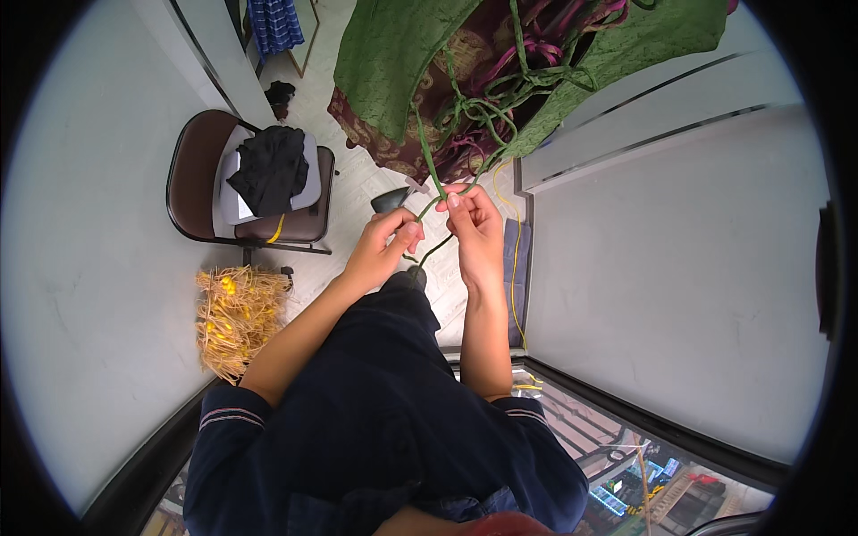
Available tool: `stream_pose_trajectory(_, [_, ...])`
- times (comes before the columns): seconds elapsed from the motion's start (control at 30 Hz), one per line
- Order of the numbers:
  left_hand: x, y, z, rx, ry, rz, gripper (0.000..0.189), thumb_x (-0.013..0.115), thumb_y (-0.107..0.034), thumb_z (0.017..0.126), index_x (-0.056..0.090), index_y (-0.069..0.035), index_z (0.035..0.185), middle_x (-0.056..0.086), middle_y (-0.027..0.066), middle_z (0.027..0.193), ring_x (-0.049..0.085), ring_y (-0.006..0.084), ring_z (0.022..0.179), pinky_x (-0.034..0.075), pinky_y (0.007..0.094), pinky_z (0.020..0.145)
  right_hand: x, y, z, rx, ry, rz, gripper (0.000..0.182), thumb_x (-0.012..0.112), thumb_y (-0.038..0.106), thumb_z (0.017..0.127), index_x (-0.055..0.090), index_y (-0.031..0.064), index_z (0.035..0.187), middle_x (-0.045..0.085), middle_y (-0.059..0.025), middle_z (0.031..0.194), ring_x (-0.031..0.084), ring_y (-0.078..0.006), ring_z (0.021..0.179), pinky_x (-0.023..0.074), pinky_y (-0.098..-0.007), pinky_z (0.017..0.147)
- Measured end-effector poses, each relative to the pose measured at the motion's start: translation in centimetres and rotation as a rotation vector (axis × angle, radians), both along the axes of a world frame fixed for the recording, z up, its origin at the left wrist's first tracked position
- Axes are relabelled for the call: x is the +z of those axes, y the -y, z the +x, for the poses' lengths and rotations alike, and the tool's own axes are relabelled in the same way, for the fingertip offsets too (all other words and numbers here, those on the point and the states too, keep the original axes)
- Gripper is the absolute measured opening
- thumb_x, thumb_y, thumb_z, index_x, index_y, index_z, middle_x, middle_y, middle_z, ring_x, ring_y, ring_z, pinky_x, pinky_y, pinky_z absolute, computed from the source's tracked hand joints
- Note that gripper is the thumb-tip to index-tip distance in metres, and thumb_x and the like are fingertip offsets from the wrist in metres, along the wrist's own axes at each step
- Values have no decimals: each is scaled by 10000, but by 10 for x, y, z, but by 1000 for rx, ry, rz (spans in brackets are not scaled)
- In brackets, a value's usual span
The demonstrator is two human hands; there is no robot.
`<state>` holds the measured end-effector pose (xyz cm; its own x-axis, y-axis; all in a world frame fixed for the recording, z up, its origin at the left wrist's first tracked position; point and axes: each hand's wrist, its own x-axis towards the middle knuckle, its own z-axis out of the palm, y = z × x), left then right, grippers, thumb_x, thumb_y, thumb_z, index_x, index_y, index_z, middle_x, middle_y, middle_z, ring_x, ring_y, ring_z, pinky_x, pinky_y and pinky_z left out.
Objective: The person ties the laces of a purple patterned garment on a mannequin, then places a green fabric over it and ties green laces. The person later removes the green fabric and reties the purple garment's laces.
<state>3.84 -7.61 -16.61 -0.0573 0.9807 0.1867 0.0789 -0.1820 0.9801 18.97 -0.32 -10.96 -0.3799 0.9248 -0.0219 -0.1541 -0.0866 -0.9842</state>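
Green fabric cords (pixel 427 151) run down from a green garment (pixel 385 60) worn over or hung with maroon paisley-patterned cloth (pixel 382 144). My right hand (pixel 472 224) pinches the cords where two strands meet. Just to the left and slightly lower, my left hand (pixel 390 242) holds a cord between thumb and fingers. Loose cord ends dangle below both hands. Above them, several more green cords (pixel 493 114) are looped and tangled with magenta ones (pixel 529 50) on the front of the garment.
A brown folding chair (pixel 194 174) at the left bears a black cloth (pixel 271 167) on a pale object. Below it is a bundle of straw-like strands with yellow pieces (pixel 238 315). Grey walls stand on both sides, with a window (pixel 603 455) behind me. A yellow cord (pixel 515 268) lies at right.
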Motion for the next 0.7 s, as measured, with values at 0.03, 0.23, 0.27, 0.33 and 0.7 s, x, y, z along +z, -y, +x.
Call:
stream_pose_trajectory(0.03, [10,2,-4,2,-77,38,361,480,-344,1054,611,-47,896,567,19,720,555,136,783,408,310,788,0,-1,1,-24,31,36,144,594,132,1012,635,29,1104,659,-1,857,480,-29,703,351,-181,638])
stream_pose_trajectory(0.23, [80,-2,-5,101,-197,216,343,470,-306,1047,668,-57,1177,631,34,826,566,193,766,369,335,862,-1,4,-2,-86,356,366,64,615,51,980,639,-7,991,691,-58,917,583,-58,719,427,-214,569])
stream_pose_trajectory(0.27, [86,-10,4,121,-2,167,356,468,-300,1047,648,-48,1222,644,43,872,565,196,764,367,332,863,2,6,-2,-67,418,407,53,619,35,972,638,-14,976,694,-66,923,600,-66,724,440,-221,558])
stream_pose_trajectory(0.33, [89,-26,1,131,-34,140,379,464,-253,1034,600,-22,1302,658,69,1000,565,209,803,358,333,864,8,11,-2,-33,376,391,46,623,20,963,637,-23,973,693,-73,917,623,-79,747,467,-231,574])
stream_pose_trajectory(0.7, [124,-57,-22,306,-1058,210,245,558,-143,862,727,-84,1030,696,40,987,545,231,887,319,430,861,-8,12,14,272,37,154,93,621,66,981,644,-12,1025,667,-31,852,579,-54,772,422,-208,667])
